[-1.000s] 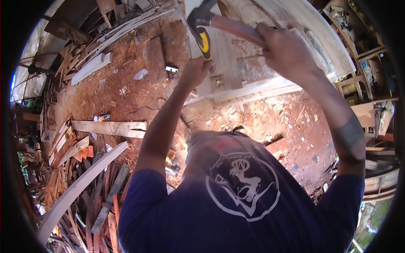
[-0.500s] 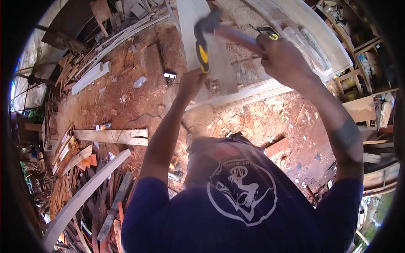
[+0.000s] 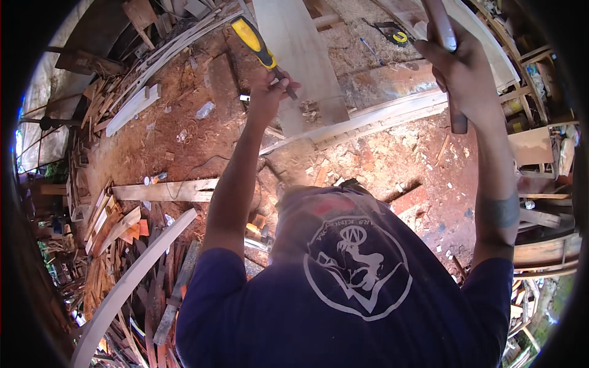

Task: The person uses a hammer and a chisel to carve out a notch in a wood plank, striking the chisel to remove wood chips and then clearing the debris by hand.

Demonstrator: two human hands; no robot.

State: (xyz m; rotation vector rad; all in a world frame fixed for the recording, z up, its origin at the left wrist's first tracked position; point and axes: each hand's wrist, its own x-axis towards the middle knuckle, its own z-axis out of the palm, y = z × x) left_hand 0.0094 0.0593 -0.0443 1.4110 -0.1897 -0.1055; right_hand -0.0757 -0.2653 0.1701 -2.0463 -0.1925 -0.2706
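Note:
My left hand (image 3: 269, 97) is closed on a chisel (image 3: 249, 38) with a yellow-and-black handle. The handle slants up and to the left, and the short metal blade sticks out below the fingers, beside the pale wooden board (image 3: 294, 46). Whether the tip touches the wood, I cannot tell. Raised on the right, my right hand (image 3: 467, 76) grips a hammer (image 3: 439, 24) by its brownish handle. The hammer's head is out of the picture at the top, while the handle's butt end shows beneath the hand.
A black-and-yellow tape measure (image 3: 397, 37) and a blue pen (image 3: 372, 53) lie beyond the board. A long pale beam (image 3: 386, 116) crosses nearer to me. Scrap wood (image 3: 153, 276) is piled at lower left, and shavings cover the ground (image 3: 153, 132).
The hammer has swung up and to the right, away from the chisel. The chisel has tipped over to the left, its handle now up and the blade showing below my left hand.

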